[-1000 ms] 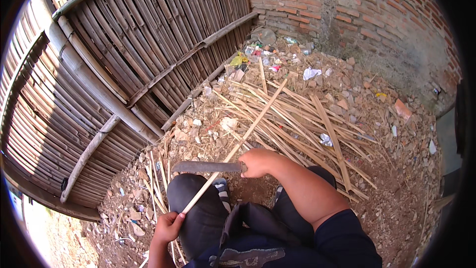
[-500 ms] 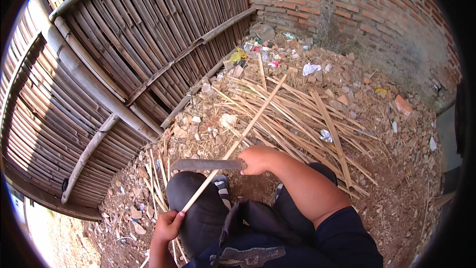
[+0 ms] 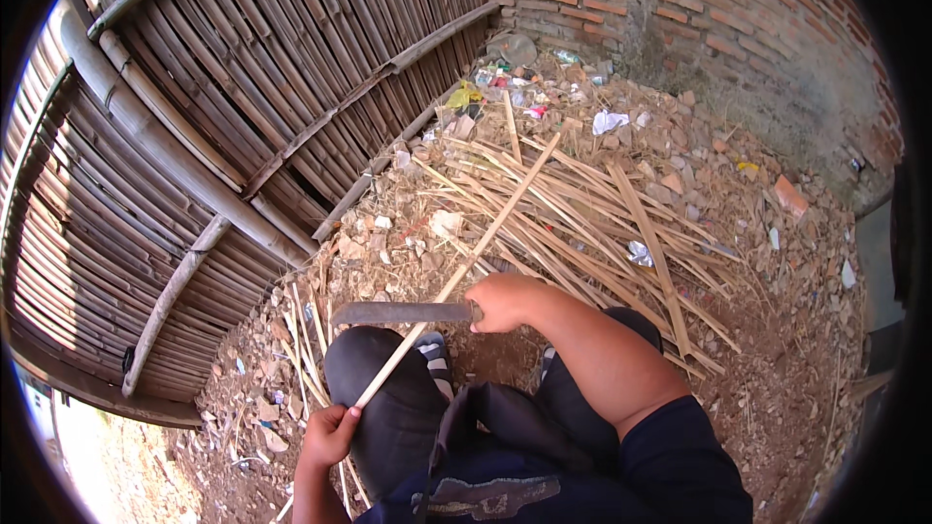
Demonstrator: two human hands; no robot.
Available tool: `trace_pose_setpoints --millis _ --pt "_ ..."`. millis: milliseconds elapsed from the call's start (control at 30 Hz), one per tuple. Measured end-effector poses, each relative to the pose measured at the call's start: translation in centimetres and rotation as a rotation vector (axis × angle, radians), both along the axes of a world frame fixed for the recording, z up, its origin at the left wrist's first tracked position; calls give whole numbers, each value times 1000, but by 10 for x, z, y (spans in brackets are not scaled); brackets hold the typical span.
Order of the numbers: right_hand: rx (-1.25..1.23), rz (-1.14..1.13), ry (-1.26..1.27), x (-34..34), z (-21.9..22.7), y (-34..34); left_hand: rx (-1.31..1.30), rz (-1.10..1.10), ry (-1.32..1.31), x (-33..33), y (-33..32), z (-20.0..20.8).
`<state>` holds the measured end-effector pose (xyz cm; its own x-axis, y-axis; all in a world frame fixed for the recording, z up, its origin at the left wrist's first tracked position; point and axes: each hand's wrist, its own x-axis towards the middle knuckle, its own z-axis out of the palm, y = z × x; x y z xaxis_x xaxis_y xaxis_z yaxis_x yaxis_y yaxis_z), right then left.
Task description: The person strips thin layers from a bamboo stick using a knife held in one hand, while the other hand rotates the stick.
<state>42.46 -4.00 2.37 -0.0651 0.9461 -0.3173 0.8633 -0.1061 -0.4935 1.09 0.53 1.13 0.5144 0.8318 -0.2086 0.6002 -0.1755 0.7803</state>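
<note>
Head view. The person is seated or crouched on rubble-strewn ground [image 3: 777, 369], knees in dark trousers. The left hand [image 3: 328, 435] is closed around the near end of a long, pale, split bamboo strip [image 3: 456, 277], which runs diagonally up and away across the left knee [image 3: 374, 369] toward a loose pile of similar bamboo strips [image 3: 602, 213] lying further out. The right hand [image 3: 500, 301] is clenched on the handle of a broad, dark grey metal chopping blade [image 3: 393, 312], held roughly level with the blade pointing to the person's left and crossing the strip just above the knee. Whether the edge touches the strip cannot be told. A woven bamboo fence panel [image 3: 223, 107] stands at left and a red brick wall [image 3: 699, 10] closes the far side, with scattered litter at its foot.

Risk assessment: the blade works directly over the left knee, so a slip or a sudden split along the grain could carry the edge into the leg. The left hand sits on the same strip below the blade, so a stroke drawn toward the body could reach the fingers. Fresh bamboo edges may splinter into bare palms
</note>
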Motion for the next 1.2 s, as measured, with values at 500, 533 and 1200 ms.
trace_pose_setpoints --millis 500,533,1200 --pt "3 12 4 1 -5 2 -52 -17 -31 -6 4 -7" --pt "4 17 3 1 -4 2 -58 -16 -33 -8 5 -8" --pt "-44 13 7 1 0 2 -122 13 -22 -7 6 -6"
